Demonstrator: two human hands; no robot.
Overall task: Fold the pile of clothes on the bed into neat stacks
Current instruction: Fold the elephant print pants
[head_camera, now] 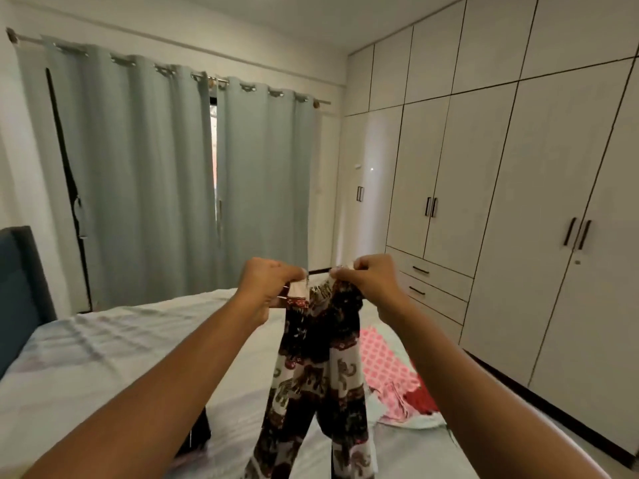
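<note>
My left hand [266,286] and right hand [371,281] pinch elephant-print trousers [318,375] above the bed [103,357]; pink clothes [387,368] at their three o'clock.

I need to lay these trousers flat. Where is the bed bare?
The broad left stretch of the bed, between the headboard and the hanging trousers, is bare sheet. The right side is crowded with the pink cloth and red cloth. A dark item lies at the near left.

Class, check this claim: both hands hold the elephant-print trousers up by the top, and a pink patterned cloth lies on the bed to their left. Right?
No. The head view shows the pink patterned cloth on the bed to the right of the elephant-print trousers, not left. The rest stands.
</note>
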